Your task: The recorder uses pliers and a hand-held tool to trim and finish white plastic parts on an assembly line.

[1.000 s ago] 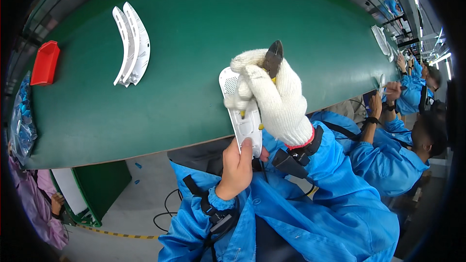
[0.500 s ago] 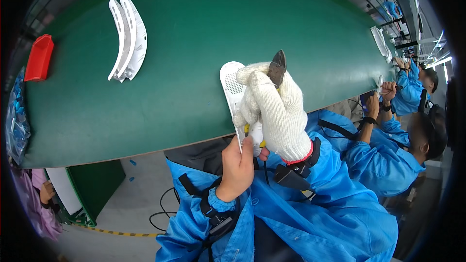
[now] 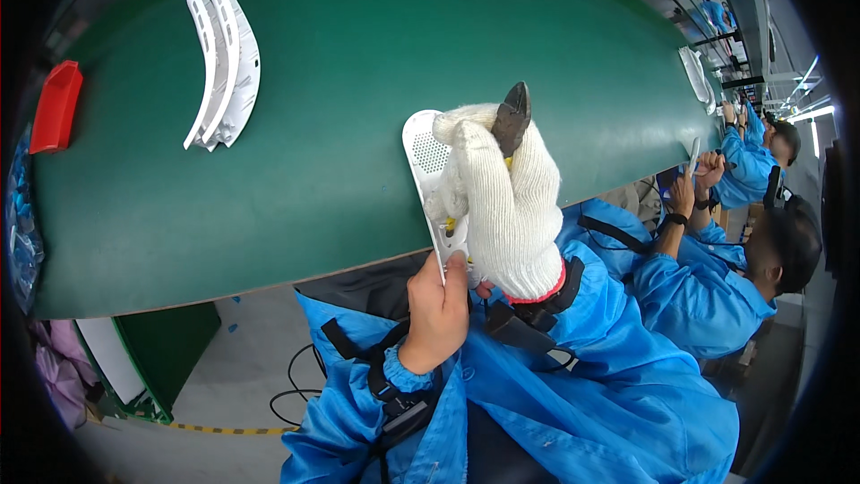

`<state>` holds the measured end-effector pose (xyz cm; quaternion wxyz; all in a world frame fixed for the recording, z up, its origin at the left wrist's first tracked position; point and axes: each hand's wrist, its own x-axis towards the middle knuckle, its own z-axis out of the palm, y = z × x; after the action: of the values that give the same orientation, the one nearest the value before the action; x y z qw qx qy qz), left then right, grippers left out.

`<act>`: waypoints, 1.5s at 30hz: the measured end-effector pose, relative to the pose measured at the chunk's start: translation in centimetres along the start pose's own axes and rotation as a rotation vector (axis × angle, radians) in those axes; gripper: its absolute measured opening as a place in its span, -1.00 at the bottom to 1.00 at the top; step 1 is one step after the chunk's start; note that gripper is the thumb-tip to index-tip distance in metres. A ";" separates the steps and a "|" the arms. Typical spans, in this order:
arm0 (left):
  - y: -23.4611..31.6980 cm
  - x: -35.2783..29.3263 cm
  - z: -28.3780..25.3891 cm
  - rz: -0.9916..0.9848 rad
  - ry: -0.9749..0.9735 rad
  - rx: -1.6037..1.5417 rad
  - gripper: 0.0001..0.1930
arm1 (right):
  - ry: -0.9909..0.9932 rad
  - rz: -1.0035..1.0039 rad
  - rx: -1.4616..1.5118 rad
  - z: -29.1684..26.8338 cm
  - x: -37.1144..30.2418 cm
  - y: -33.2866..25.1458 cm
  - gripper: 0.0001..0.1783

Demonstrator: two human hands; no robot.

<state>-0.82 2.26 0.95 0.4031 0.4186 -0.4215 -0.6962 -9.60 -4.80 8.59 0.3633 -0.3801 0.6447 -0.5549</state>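
Observation:
My bare left hand pinches the lower end of a white plastic panel, a long narrow piece with a rounded top and a grille of small holes. The panel tilts up over the table's front edge. My right hand, in a white knit glove with a red cuff, is closed around pliers with dark pointed jaws; bits of yellow handle show below. The jaws point away from me, apart from the panel. Gloved fingers overlap the panel's right side, hiding part of it and most of the handles.
The green table carries two nested curved white plastic shells and a red bin at left. A bag of blue items hangs at the left edge. At right, a co-worker in blue handles a white part close to my right arm.
The view has shifted slightly, so the shells and bin appear farther left. My gloved hand and the pliers have moved only a little; both hands keep their grip.

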 end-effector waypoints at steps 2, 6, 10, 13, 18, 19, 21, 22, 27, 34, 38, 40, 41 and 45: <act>-0.4 -0.1 -0.1 -0.029 -0.032 -0.031 -0.71 | 0.029 0.004 0.024 0.1 0.2 -0.1 -0.72; -0.8 0.1 -0.3 -0.079 -0.064 -0.058 -0.68 | -0.060 0.133 0.196 -1.5 0.8 0.6 -0.72; -0.7 0.4 -0.3 -0.086 -0.066 -0.060 -0.68 | -0.148 0.166 0.140 -2.6 1.0 -0.1 -0.74; -1.0 0.5 -0.3 -0.094 -0.058 -0.085 -0.68 | -0.151 0.126 0.045 -2.3 0.9 -0.2 -0.75; -0.9 0.9 -0.6 -0.113 -0.048 -0.073 -0.69 | -0.177 0.099 0.013 -2.1 1.2 0.3 -0.75; -1.1 1.0 -0.8 -0.118 -0.049 -0.068 -0.69 | -0.176 0.104 0.007 -2.0 1.4 0.4 -0.74; -1.1 1.1 -1.0 -0.127 -0.044 -0.058 -0.69 | -0.162 0.131 0.001 -1.7 1.6 0.5 -0.76; -1.0 1.0 -0.9 -0.130 -0.038 -0.052 -0.69 | -0.156 0.144 0.000 -1.6 1.7 0.5 -0.76; -1.0 1.0 -0.7 -0.110 -0.035 -0.029 -0.70 | -0.059 0.106 -0.074 -0.6 1.7 0.9 -0.79; -0.8 1.0 -0.9 -0.112 -0.022 -0.023 -0.71 | -0.107 0.091 -0.096 -1.1 2.4 1.3 -0.76; -0.8 0.9 -0.7 -0.095 -0.030 -0.016 -0.71 | -0.109 0.075 0.002 -1.4 2.4 1.9 -0.74; -1.1 0.8 -0.7 -0.099 -0.035 -0.032 -0.70 | -0.106 0.062 -0.021 -1.3 2.1 1.9 -0.76; -1.2 0.8 -0.7 -0.100 -0.038 -0.040 -0.69 | -0.097 0.052 -0.043 -1.3 2.0 1.8 -0.76; -1.2 0.6 -0.6 -0.085 -0.071 -0.090 -0.68 | -0.048 0.039 -0.071 -1.3 1.0 1.4 -0.78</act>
<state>-0.72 1.91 -0.49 0.3765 0.3927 -0.3855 -0.7452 -11.33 -4.98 7.31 0.3757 -0.3934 0.6622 -0.5153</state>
